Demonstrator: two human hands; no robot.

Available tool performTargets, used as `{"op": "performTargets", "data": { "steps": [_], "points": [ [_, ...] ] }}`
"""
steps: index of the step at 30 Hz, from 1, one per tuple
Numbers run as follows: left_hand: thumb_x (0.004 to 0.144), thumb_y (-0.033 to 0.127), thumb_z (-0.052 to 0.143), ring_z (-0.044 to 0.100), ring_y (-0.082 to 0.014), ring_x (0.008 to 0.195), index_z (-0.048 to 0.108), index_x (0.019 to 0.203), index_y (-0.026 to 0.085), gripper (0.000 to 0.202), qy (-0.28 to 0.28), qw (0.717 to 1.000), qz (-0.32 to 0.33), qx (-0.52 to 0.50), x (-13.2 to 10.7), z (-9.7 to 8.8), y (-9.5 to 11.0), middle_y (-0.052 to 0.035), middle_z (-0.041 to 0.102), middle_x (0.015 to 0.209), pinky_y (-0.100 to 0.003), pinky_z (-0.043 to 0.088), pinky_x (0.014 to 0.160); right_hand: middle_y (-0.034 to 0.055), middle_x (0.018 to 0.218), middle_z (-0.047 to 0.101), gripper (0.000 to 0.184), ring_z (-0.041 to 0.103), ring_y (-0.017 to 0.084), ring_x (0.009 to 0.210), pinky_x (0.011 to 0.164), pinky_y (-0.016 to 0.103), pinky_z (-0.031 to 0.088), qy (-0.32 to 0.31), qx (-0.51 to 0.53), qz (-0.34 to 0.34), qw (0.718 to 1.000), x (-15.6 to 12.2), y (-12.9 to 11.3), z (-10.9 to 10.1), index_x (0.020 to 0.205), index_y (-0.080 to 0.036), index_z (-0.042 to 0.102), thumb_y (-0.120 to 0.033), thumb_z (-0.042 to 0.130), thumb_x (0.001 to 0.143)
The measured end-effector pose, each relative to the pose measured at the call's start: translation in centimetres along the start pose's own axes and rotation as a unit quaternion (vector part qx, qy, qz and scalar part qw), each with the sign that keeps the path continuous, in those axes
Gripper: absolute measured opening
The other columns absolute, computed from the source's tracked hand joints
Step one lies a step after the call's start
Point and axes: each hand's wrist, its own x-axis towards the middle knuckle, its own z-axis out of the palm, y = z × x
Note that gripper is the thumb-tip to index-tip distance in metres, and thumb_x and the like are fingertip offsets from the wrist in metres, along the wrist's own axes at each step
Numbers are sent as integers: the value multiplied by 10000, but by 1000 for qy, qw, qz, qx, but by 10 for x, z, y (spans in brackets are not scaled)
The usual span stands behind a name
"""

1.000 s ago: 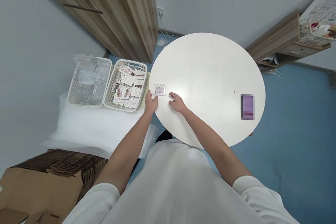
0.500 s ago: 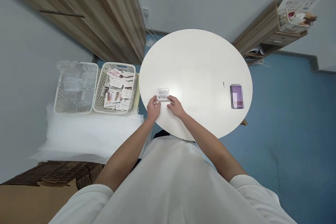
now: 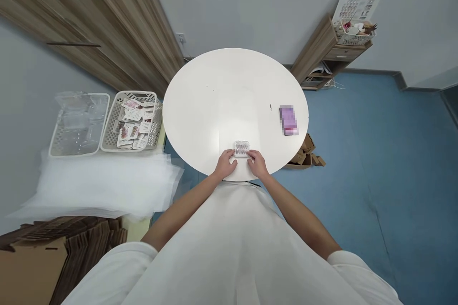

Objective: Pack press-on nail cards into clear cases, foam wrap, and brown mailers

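A small clear plastic case (image 3: 242, 148) with rows of what look like false nails inside lies near the front edge of the round white table (image 3: 236, 86). My left hand (image 3: 225, 164) holds its left side with bent fingers. At the right side, the fingers of my right hand (image 3: 257, 163) are curled against the case's edge. Both thumbs point inward, below the case.
On the left stand a white basket of printed cards (image 3: 134, 121) and a white basket of clear plastic boxes (image 3: 77, 124), behind white foam sheets (image 3: 96, 181). A blurred purple item (image 3: 288, 119) lies at the table's right. Folded cardboard (image 3: 82, 252) stands lower left.
The view has shifted, so the table appears further left. Both hands and the plastic case are now closer to the table's front edge and more central in front of my body.
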Motion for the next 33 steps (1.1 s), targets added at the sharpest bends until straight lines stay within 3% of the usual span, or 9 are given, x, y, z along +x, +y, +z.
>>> {"op": "performTargets", "data": {
  "steps": [5,12,17,20,23,27,30,33],
  "points": [
    [707,167,472,507,-198,1030,468,1189,149,483,28,998,-23,58,-9,11,-1,-95,485,1152,-338,422,895,75,1170,473,422,456,175,1097,943,348,385,-41,-33,-38,998,-1,11,1,1110,-190,521,-114,408,711],
    [705,187,482,454,-218,1086,400,1229,160,530,40,991,-10,126,-15,9,1,-99,453,1179,-370,390,919,88,1206,418,422,426,194,1102,904,355,390,-76,-96,-100,987,-2,9,-5,1169,-180,457,-158,435,748],
    [692,262,530,438,-245,1062,487,1125,185,441,14,977,48,208,-32,0,-2,-91,487,1123,-393,362,906,82,1052,518,248,458,240,961,792,376,383,-148,-239,-202,938,-10,13,-9,972,-201,563,-268,560,733],
    [667,336,579,443,-265,1036,553,1014,214,369,-27,963,54,264,-38,-5,-2,-87,514,1078,-429,314,913,89,1007,542,133,458,231,914,746,348,354,-157,-312,-234,907,-9,14,-5,878,-191,577,-237,478,802],
    [650,397,604,430,-281,1044,557,988,227,381,-45,947,55,314,-37,-8,0,-87,522,1073,-475,247,928,91,923,562,200,465,203,841,713,321,329,-150,-350,-239,893,-6,12,-2,831,-177,574,-175,376,851],
    [711,243,543,429,-263,1057,561,939,229,230,-44,930,80,357,-28,-15,1,-85,542,1064,-483,194,943,86,880,570,220,478,185,798,692,301,322,-153,-352,-237,893,-3,2,-4,849,-171,564,-196,346,868],
    [710,83,457,475,-227,1004,575,828,230,222,-54,924,91,367,-22,-24,-4,-64,590,957,-475,172,954,106,1016,551,208,486,208,892,733,316,339,-149,-335,-231,901,-8,-3,-9,945,-174,545,-286,399,848],
    [732,79,416,515,-207,940,572,812,226,229,-59,928,97,355,-20,-34,-11,-51,615,902,-475,159,957,146,1264,401,481,387,284,1111,843,386,325,-111,-310,-219,918,-18,0,-13,1115,-170,464,-442,548,728]
  ]
}}
